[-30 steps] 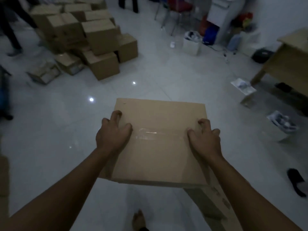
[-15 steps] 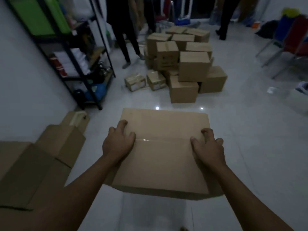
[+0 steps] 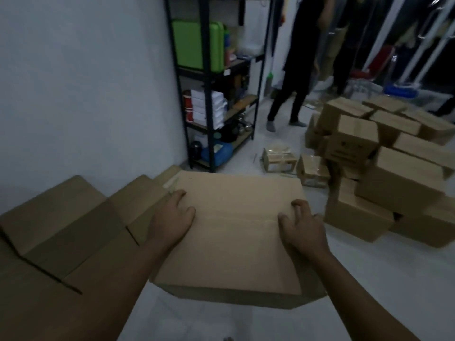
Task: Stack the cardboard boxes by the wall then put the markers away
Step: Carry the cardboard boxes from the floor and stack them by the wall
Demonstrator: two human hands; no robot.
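Gripping the cardboard box (image 3: 234, 232) between both hands (image 3: 172, 217).

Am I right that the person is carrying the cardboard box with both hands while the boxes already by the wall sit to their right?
Not quite. The head view shows both hands, left hand and right hand, holding the box, but the boxes by the wall sit to the person's left. The boxes on the right form the loose pile out on the floor.

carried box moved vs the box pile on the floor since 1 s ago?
Yes. The carried box, gripped by both hands, has swung left: the box pile now lies to its right, and the boxes by the wall sit beside it.
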